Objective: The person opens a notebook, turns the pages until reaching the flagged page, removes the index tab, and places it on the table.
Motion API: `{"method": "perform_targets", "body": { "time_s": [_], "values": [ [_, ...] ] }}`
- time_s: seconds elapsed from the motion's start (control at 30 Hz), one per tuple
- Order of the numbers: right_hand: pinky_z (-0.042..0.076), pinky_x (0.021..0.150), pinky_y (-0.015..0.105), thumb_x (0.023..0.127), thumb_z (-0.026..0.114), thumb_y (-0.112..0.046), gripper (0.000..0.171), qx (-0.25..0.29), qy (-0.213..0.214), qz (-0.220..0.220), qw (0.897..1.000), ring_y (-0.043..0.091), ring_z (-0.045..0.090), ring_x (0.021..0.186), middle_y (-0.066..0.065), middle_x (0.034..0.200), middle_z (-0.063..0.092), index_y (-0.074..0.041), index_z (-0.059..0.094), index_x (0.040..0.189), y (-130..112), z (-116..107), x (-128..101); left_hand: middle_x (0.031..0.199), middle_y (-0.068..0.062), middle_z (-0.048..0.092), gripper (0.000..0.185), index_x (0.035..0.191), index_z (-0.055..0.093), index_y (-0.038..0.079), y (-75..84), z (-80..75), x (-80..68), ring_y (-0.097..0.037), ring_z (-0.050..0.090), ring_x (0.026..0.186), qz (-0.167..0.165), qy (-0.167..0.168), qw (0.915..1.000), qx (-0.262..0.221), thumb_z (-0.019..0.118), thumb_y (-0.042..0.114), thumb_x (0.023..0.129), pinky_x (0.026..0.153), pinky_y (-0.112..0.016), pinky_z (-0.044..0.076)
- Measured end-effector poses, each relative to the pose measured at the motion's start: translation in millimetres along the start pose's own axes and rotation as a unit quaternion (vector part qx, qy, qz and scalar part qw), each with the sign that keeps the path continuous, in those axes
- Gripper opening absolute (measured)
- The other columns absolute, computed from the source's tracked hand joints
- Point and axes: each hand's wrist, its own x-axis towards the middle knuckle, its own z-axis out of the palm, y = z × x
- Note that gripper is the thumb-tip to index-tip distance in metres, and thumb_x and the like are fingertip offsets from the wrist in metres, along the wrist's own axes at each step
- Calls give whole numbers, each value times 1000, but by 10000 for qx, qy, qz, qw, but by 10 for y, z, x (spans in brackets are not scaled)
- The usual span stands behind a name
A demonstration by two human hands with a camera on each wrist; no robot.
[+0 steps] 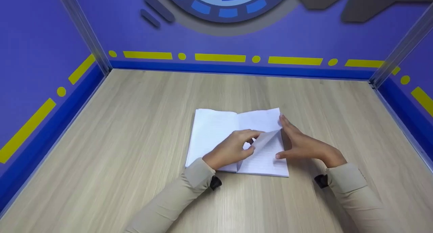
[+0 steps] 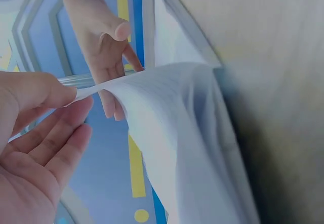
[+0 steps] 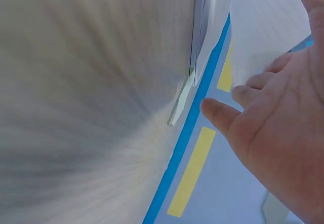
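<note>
An open notebook (image 1: 211,133) with white, faintly lined pages lies on the table. My left hand (image 1: 231,148) reaches over its middle and pinches a raised page (image 1: 265,140) between thumb and fingers. That pinched, bent page (image 2: 152,102) shows closely in the left wrist view. At the notebook's right side is my right hand (image 1: 302,146), thumb spread from extended fingers. Its fingertips are by the page edge; whether they touch it is hard to tell. In the right wrist view, part of the page (image 3: 268,27) stands beside the right hand (image 3: 273,128).
The notebook lies on a light wood-grain table (image 1: 135,124). Blue panels (image 1: 223,40) with yellow dashes border the back and both sides, and metal posts (image 1: 89,30) stand at the back corners. Dark wrist devices (image 1: 215,183) sit at both beige cuffs.
</note>
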Motion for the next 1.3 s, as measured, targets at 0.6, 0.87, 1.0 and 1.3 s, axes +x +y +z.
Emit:
{"method": "perform_targets", "body": {
  "time_s": [0.6,0.87,1.0,1.3],
  "values": [
    [8,117,57,74,80,-44,126,5,-119,-19,9999,36,-5,148,18,161,-11,-4,-11,153,5,34,-13,126,-9,64,43,130,58,3,-78,-257,-119,-18,63,104,63,1212,9924,-183,61,0,87,80,-26,52],
    [11,117,54,75,77,-50,124,-144,-264,-60,9995,33,-2,149,16,161,-8,-4,-8,153,18,39,-33,112,-9,70,33,119,66,3,-152,-443,-201,-17,65,98,-135,1640,9858,-342,65,1,86,83,-29,54],
    [9,119,36,76,75,-52,121,-220,-300,-93,9993,32,0,149,14,162,-7,-6,-5,154,26,45,-44,110,-9,70,30,116,68,3,-182,-486,-236,-18,65,97,-244,1633,9858,-319,64,0,85,82,-29,54],
    [14,117,53,77,74,-53,114,-282,-350,-174,9988,31,4,150,11,163,-1,-10,3,155,-11,56,-50,114,-10,68,34,119,65,3,-250,-540,-321,-19,62,101,-394,1431,9887,-196,64,-1,85,83,-30,53]
  ]
}}
